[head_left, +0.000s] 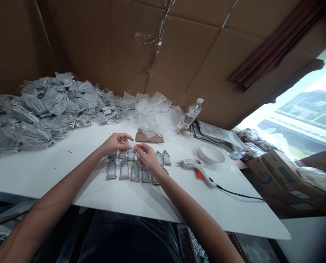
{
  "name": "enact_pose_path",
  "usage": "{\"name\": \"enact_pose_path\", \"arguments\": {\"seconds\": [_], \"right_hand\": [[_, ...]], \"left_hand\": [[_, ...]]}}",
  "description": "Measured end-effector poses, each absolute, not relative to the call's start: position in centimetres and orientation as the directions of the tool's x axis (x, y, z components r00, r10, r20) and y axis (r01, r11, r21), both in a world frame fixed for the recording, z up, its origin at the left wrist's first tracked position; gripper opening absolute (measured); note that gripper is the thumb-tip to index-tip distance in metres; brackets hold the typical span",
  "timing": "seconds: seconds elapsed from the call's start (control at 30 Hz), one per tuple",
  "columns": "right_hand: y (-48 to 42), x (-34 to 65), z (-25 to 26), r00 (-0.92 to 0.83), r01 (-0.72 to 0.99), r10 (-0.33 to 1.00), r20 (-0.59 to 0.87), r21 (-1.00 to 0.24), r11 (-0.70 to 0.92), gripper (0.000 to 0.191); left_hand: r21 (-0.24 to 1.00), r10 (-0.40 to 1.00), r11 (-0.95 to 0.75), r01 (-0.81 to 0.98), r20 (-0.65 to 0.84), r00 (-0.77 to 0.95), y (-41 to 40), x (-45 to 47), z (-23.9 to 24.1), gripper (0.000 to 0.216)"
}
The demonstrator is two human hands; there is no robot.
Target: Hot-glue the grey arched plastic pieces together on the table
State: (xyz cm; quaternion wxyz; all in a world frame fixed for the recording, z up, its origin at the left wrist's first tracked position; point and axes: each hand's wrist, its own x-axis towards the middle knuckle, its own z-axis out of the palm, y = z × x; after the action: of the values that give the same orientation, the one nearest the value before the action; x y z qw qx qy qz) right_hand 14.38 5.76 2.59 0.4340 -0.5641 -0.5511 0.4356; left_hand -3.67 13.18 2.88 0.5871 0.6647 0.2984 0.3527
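My left hand (118, 143) is above the far row of small grey lantern-shaped frames, its index finger stretched out and the thumb and other fingers curled together below. Close to its fingertips, my right hand (148, 157) is closed in a pinch. Whatever is between the fingers of either hand is too small or pale to make out. Under the hands, the grey frames (124, 170) lie in two rows on the white table (94, 190). Their middles look pale or see-through. My right hand and forearm cover part of the rows.
Bagged grey parts (48, 106) form a big heap at left. Crumpled clear bags (157, 113) lie behind a cardboard piece (149, 137). A water bottle (192, 113), a white bowl (211, 153) and a corded glue gun (197, 170) are at right. Cardboard boxes (278, 175) stand beyond the table.
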Motion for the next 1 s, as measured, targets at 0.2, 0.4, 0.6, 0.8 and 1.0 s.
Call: {"name": "enact_pose_path", "arguments": {"seconds": [0.2,0.4,0.6,0.8,1.0], "right_hand": [[5.4,15.1,2.6,-0.019,0.184,1.000,-0.008,-0.983,-0.004,0.025],[5.4,16.1,2.5,-0.042,0.229,0.998,0.051,-0.972,0.060,0.018],[3.9,17.0,2.3,-0.151,0.386,0.965,0.212,-0.887,0.255,0.011],[1.8,17.4,1.4,-0.338,0.583,0.886,0.317,-0.669,0.462,0.020],[1.4,17.7,0.6,-0.463,0.683,0.829,0.314,-0.469,0.560,0.025]], "left_hand": [[0.994,0.748,-0.111,0.014,0.074,0.660,12.8,-3.5,2.8,0.040],[0.994,0.747,-0.104,0.043,0.050,0.663,12.8,-3.4,2.8,0.040],[0.994,0.797,-0.104,0.038,0.060,0.601,13.2,-3.4,2.7,0.043],[0.994,0.806,-0.102,0.039,0.059,0.589,13.0,-3.4,2.9,0.042],[0.994,0.801,-0.100,0.052,0.050,0.597,12.9,-3.3,3.0,0.042]]}}
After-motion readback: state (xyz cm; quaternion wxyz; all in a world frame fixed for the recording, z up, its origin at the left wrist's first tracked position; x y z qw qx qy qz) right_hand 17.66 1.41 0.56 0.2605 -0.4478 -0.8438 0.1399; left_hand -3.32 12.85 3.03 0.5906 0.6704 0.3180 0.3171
